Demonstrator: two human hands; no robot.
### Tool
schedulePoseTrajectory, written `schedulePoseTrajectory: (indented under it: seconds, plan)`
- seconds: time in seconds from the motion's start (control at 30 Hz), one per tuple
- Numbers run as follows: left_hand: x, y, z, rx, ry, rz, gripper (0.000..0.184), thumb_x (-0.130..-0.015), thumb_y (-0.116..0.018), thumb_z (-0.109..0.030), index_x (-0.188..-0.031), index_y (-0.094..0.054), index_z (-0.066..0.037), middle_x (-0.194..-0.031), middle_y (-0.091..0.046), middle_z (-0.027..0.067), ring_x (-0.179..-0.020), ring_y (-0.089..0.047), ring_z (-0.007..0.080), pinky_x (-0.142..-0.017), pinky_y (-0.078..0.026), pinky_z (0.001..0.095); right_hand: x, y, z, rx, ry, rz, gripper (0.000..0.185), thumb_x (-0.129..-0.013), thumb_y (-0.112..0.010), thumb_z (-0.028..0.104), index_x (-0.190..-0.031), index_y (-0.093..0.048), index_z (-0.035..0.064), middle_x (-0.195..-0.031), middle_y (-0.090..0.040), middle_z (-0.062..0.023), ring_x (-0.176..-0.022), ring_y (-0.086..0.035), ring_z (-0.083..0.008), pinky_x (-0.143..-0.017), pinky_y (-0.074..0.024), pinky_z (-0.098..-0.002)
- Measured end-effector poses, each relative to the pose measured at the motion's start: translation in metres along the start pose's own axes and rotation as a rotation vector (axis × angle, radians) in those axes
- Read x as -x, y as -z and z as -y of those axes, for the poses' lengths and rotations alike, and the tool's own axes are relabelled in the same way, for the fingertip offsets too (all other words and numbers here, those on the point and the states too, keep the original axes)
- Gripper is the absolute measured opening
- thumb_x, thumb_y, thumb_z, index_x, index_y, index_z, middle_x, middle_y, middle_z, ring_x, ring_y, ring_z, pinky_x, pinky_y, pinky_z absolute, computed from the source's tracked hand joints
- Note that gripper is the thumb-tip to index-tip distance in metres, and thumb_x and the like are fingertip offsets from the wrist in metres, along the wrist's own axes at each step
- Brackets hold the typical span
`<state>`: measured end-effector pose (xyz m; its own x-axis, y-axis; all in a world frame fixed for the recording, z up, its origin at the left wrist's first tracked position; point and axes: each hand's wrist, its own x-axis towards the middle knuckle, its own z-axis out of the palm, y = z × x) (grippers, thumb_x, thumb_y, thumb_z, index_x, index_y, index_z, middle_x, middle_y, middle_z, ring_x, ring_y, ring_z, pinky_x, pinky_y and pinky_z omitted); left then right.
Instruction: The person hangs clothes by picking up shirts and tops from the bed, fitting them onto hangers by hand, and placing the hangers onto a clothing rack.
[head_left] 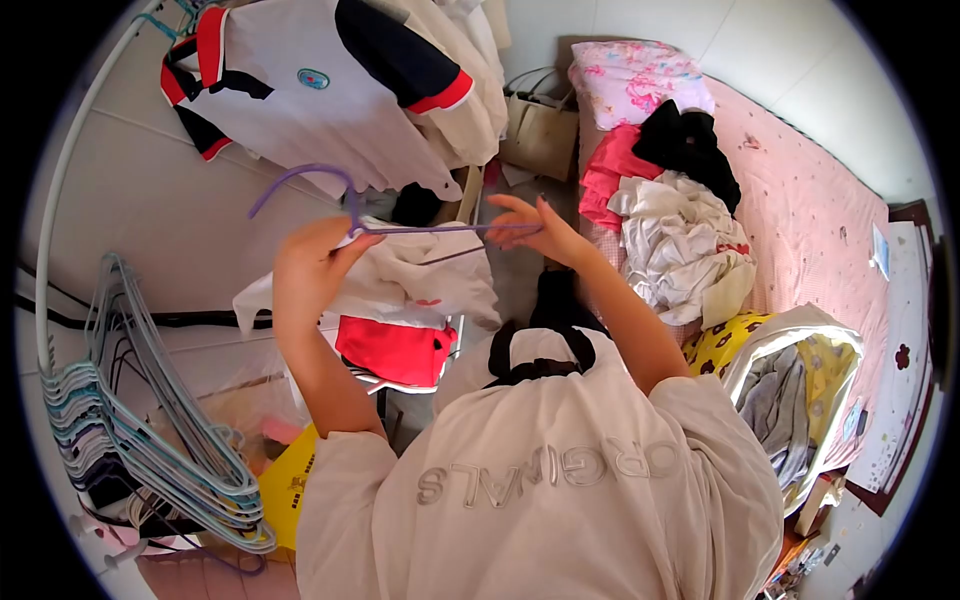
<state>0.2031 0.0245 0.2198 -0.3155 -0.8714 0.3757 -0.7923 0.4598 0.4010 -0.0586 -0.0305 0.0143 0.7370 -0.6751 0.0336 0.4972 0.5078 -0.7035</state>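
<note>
My left hand [318, 255] is closed on a purple clothes hanger [440, 229] near its neck, with the hook [300, 172] pointing up and left. A white garment [420, 270] with a small red mark spreads below that hand; whether it is on the hanger or also gripped, I cannot tell. My right hand [535, 228] has its fingers apart at the hanger's far end. The bar passes in front of the palm, and no firm grip shows there. Red cloth [395, 350] lies under the white garment.
White shirts [290, 100] hang from a metal rail [55, 220] at upper left; several hangers [160, 420] cluster below. On the pink bed [800, 190] are a pillow [645, 80] and crumpled clothes [685, 240]. A yellow-lined basket [815, 400] holds grey cloth.
</note>
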Motion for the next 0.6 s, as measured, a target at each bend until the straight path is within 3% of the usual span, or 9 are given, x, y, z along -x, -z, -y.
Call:
schedulePoseTrajectory:
  seconds: [0.1, 0.2, 0.37, 0.5, 0.6]
  plan:
    - [0.008, 0.014, 0.002, 0.056, 0.022, 0.005, 0.019, -0.069, -0.068, -0.014, -0.072, -0.058, 0.001, -0.053, -0.038, 0.0101, -0.047, -0.034, 0.0225, -0.044, -0.028, 0.0313, -0.007, 0.022, -0.027, 0.569, 0.004, -0.037, 0.054, -0.08, -0.059, 0.033, -0.123, -0.041, 0.0065, -0.119, -0.048, -0.0111, -0.107, -0.046, -0.0224, -0.093, -0.0334, -0.034]
    - [0.018, 0.022, 0.003, 0.103, 0.023, 0.055, 0.016, -0.069, -0.068, -0.013, -0.078, -0.063, -0.001, -0.053, -0.042, 0.0087, -0.047, -0.037, 0.0198, -0.045, -0.029, 0.0298, -0.022, 0.007, -0.015, 0.99, 0.258, 0.084, 0.052, -0.075, -0.063, 0.021, -0.121, -0.044, 0.0067, -0.126, -0.041, -0.0134, -0.115, -0.039, -0.0257, -0.097, -0.0294, -0.0375]
    - [0.021, 0.022, -0.007, 0.182, 0.027, 0.02, 0.016, -0.069, -0.068, -0.012, -0.079, -0.064, -0.001, -0.056, -0.051, 0.0074, -0.047, -0.041, 0.0168, -0.045, -0.032, 0.0267, -0.055, -0.06, -0.016, 1.072, 0.348, 0.367, 0.037, -0.077, -0.058, 0.028, -0.105, -0.057, 0.0048, -0.127, -0.039, -0.0158, -0.121, -0.03, -0.032, -0.099, -0.0256, -0.0401]
    - [0.034, 0.03, -0.002, 0.16, 0.053, -0.015, 0.015, -0.07, -0.067, -0.01, -0.081, -0.064, -0.001, -0.057, -0.054, 0.0064, -0.047, -0.041, 0.0144, -0.044, -0.031, 0.0254, -0.06, -0.045, -0.025, 1.31, 0.275, 0.45, 0.034, -0.077, -0.055, 0.034, -0.088, -0.063, 0.0033, -0.123, -0.043, -0.0168, -0.12, -0.029, -0.0357, -0.098, -0.0257, -0.0431]
    - [0.043, 0.031, 0.004, 0.183, 0.147, -0.074, 0.014, -0.071, -0.067, -0.008, -0.081, -0.064, 0.0, -0.056, -0.052, 0.0048, -0.046, -0.039, 0.0112, -0.043, -0.029, 0.0244, -0.057, -0.034, -0.022, 1.461, 0.265, 0.463, 0.033, -0.077, -0.057, 0.033, -0.086, -0.063, 0.0021, -0.107, -0.052, -0.0197, -0.106, -0.043, -0.0353, -0.089, -0.0355, -0.0404]
